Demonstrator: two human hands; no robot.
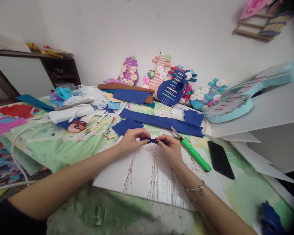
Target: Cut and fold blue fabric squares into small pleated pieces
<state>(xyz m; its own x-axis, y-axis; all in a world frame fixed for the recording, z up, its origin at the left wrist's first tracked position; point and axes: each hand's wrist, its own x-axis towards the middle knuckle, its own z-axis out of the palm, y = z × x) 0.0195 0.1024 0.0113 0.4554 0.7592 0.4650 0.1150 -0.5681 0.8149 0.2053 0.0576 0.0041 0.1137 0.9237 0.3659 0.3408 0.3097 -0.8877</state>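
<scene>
Between my two hands is a small dark blue strip point(152, 140), likely the same material as the blue sheets behind it. My left hand point(133, 141) pinches its left end between thumb and fingers. At the other end, the thumb and fingers of my right hand point(171, 148) are closed on it. Both hands are just above a white board point(142, 173) marked with dark streaks. To the right of my right hand lies a green utility knife point(196, 155) with its blade out. A long blue strip point(159, 121) and a blue piece point(127, 126) lie beyond my fingers.
A black phone point(220, 160) lies at the right. Several decorated paper instruments, including a blue one point(170, 92), lean on the back wall. White yarn point(91, 97), a white power strip point(71, 113) with a cable and paper scraps cover the left. White boards point(264, 120) stand at the right.
</scene>
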